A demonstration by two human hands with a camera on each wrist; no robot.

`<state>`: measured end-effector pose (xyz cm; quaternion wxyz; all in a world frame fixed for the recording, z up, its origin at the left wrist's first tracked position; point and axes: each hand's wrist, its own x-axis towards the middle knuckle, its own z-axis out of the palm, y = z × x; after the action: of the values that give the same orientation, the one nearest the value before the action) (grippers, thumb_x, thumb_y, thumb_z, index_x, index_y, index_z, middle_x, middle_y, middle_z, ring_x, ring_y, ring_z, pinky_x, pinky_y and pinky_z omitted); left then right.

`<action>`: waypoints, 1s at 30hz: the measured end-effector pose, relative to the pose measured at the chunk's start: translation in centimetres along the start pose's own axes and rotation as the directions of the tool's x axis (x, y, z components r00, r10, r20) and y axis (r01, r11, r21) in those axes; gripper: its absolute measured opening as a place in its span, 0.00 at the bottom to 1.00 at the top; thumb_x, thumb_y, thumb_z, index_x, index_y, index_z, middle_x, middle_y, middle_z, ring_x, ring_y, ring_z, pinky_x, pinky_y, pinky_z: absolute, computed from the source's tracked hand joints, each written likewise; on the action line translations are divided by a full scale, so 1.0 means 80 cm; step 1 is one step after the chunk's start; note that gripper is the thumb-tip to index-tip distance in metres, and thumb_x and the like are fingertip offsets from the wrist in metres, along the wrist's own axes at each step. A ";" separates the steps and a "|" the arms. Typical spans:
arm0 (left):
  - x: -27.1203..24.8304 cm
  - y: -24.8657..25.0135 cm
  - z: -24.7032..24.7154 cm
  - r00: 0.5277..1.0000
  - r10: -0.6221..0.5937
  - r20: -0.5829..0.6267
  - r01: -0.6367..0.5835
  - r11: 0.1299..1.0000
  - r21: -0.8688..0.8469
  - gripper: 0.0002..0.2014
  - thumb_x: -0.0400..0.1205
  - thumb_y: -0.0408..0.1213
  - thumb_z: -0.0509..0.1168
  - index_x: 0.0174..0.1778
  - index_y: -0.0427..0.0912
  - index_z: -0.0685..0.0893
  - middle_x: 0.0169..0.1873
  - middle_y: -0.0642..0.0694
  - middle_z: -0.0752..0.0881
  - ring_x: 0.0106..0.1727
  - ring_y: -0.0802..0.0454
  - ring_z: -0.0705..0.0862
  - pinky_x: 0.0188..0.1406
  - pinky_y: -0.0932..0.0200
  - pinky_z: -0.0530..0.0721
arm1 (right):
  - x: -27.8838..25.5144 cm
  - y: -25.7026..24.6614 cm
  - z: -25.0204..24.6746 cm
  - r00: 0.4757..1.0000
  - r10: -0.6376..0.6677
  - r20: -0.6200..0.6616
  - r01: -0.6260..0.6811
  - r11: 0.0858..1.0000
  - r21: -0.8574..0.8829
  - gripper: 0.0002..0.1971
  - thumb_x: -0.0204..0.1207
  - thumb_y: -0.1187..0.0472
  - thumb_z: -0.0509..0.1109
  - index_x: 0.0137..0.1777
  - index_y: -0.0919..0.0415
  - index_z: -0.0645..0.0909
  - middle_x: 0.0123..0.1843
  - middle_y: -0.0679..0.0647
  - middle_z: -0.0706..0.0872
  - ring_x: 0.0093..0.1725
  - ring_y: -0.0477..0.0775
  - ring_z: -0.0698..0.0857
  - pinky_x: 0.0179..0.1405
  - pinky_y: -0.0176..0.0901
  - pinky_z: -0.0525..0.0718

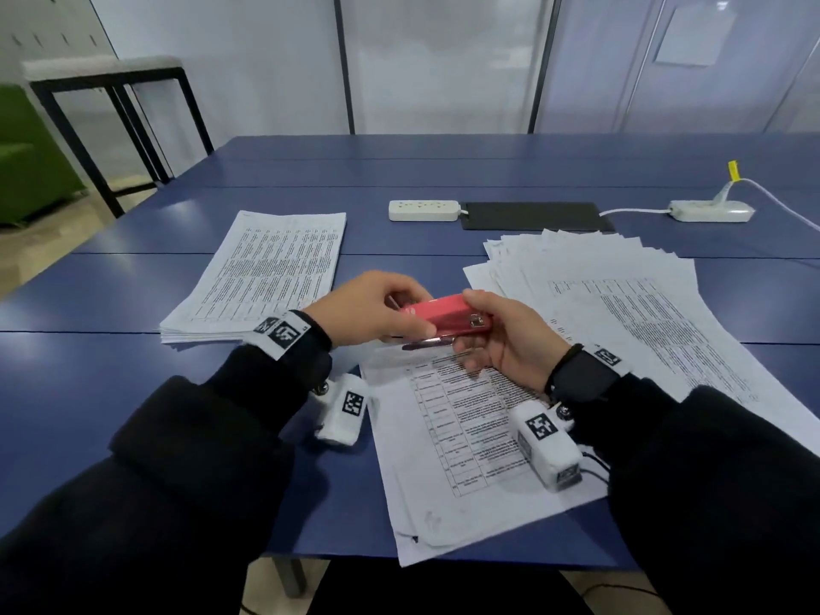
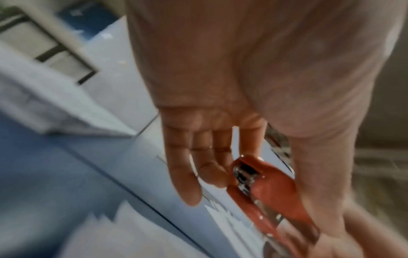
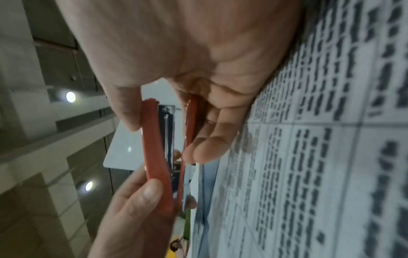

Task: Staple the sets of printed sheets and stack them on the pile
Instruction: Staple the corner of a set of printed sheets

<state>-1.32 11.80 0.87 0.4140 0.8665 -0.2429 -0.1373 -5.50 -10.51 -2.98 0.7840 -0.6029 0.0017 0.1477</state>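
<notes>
A red stapler (image 1: 443, 319) hangs just above the blue table (image 1: 133, 304), held from both ends. My left hand (image 1: 408, 319) pinches its front end, thumb (image 3: 152, 192) on top. My right hand (image 1: 470, 330) grips its hinge end, thumb above and fingers (image 3: 205, 148) below. The stapler (image 3: 154, 157) is slightly parted, so its metal rail shows. It hovers over the top-left corner of a set of printed sheets (image 1: 466, 437) lying in front of me. A neat pile of printed sheets (image 1: 266, 277) lies to the left. Loose fanned sheets (image 1: 643, 304) spread to the right.
Two white power strips (image 1: 423, 210) (image 1: 710, 210) and a black mat (image 1: 532, 215) lie at the back of the table. The front set overhangs the near table edge (image 1: 337, 557). A black-framed bench (image 1: 111, 82) and a green seat (image 1: 26, 162) stand beyond the left side.
</notes>
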 end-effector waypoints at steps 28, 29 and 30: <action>0.022 -0.026 0.052 0.961 -0.275 0.003 0.197 0.682 -0.705 0.11 0.79 0.19 0.73 0.57 0.28 0.90 0.36 0.38 0.90 0.34 0.50 0.90 0.32 0.60 0.91 | -0.001 0.008 -0.009 0.947 -0.297 -0.125 0.290 0.955 -0.070 0.27 0.72 0.51 0.77 0.66 0.69 0.83 0.51 0.69 0.89 0.44 0.64 0.91 0.47 0.55 0.93; 0.022 -0.027 0.050 0.958 -0.286 0.006 0.206 0.673 -0.710 0.10 0.79 0.19 0.72 0.57 0.27 0.90 0.35 0.38 0.90 0.33 0.50 0.90 0.32 0.60 0.91 | -0.001 0.008 -0.009 0.944 -0.303 -0.132 0.295 0.953 -0.073 0.27 0.71 0.52 0.77 0.66 0.69 0.84 0.51 0.69 0.89 0.44 0.64 0.91 0.46 0.54 0.93; 0.022 -0.028 0.048 0.954 -0.298 0.000 0.209 0.668 -0.715 0.10 0.80 0.19 0.72 0.56 0.26 0.89 0.35 0.38 0.90 0.32 0.51 0.90 0.32 0.60 0.92 | -0.001 0.009 -0.009 0.940 -0.310 -0.144 0.302 0.950 -0.076 0.27 0.71 0.52 0.77 0.65 0.69 0.84 0.51 0.69 0.89 0.43 0.64 0.91 0.46 0.54 0.93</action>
<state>-0.85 9.58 -3.37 0.7044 0.6728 -0.0239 -0.2250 -5.59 -11.05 -3.80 0.7786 -0.6261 -0.0354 -0.0230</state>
